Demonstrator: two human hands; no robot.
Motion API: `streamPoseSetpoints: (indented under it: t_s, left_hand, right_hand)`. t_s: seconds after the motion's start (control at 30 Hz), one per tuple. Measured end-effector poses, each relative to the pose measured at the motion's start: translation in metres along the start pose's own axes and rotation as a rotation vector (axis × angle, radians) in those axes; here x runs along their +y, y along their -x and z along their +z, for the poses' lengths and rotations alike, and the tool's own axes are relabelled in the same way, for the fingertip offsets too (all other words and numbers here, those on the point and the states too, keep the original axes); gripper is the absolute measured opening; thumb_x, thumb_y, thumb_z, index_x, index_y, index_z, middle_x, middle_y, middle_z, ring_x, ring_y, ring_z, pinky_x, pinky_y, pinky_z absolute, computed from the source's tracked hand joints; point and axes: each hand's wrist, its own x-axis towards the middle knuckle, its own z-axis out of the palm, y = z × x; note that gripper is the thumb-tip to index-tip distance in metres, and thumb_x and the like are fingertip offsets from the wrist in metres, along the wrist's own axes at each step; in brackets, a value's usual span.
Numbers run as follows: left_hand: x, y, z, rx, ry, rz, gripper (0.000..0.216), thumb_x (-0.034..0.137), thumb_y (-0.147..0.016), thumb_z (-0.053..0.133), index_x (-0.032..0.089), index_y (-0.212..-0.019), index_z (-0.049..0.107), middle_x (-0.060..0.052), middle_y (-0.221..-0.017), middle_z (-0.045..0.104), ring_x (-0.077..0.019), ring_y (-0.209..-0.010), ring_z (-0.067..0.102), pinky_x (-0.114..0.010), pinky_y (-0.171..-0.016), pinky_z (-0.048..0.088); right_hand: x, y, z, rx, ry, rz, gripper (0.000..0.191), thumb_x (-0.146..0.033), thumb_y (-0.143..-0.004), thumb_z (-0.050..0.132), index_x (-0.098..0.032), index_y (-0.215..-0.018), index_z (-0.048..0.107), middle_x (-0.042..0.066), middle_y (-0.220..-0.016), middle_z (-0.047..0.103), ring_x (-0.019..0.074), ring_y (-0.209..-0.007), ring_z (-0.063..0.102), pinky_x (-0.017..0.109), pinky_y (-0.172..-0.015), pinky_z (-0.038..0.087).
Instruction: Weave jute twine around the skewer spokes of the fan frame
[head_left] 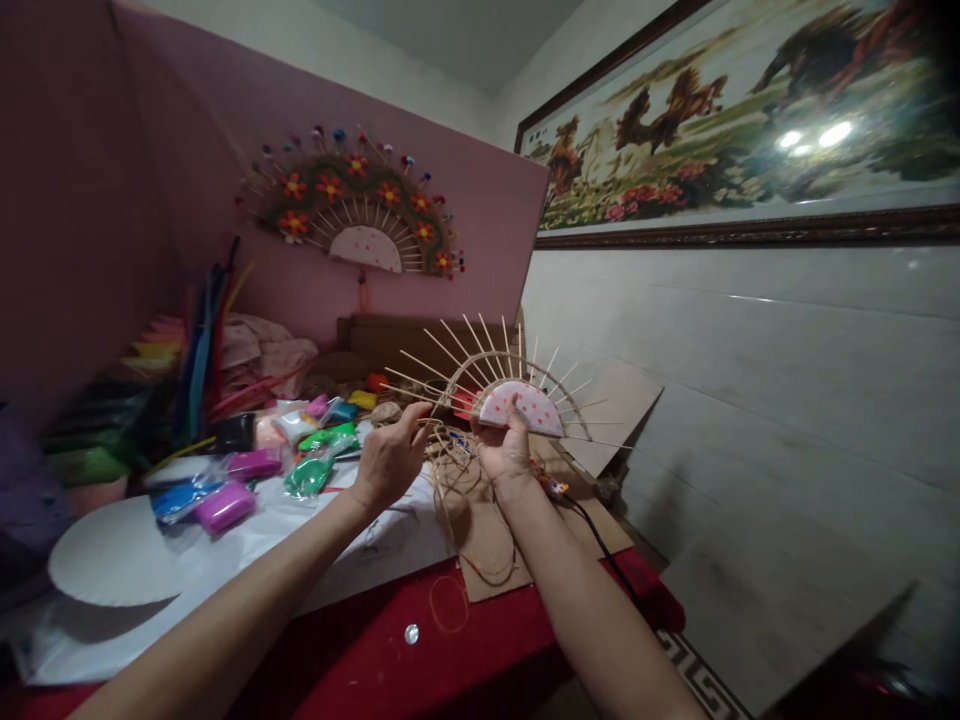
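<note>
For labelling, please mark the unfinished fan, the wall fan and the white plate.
unfinished fan [536, 408], head view, dotted pink base.
wall fan [367, 248], head view, dotted base.
white plate [112, 555], head view, bare middle.

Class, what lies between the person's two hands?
In the head view, a loose tangle of brown twine hangs between the left hand and the right hand, just below the sticks of the half-made fan.

A finished flowered fan [352, 210] hangs on the pink board [187, 150], and a framed horse picture [750, 110] fills the right wall. Bagged clay packets [253, 464] and a white disc [112, 555] lie toward the left edge of the red table [360, 650].
</note>
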Motion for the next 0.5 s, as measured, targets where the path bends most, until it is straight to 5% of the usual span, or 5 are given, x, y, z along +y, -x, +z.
streamPoseSetpoints:
  t_s: [0.5]
  left_hand:
    - [0.0083, 0.0032, 0.0004, -0.089, 0.142, -0.095, 0.035, 0.026, -0.088, 0.047, 0.014, -0.119, 0.057, 0.003, -0.052, 0.053, -0.0108, -0.045, 0.042, -0.022, -0.051, 0.030]
  right_hand:
    - [0.0000, 0.0044, 0.0062, 0.022, 0.014, 0.029, 0.023, -0.033, -0.071, 0.071, -0.020, -0.085, 0.058, -0.002, -0.071, 0.069, 0.0131, -0.063, 0.063, 0.026, -0.056, 0.055]
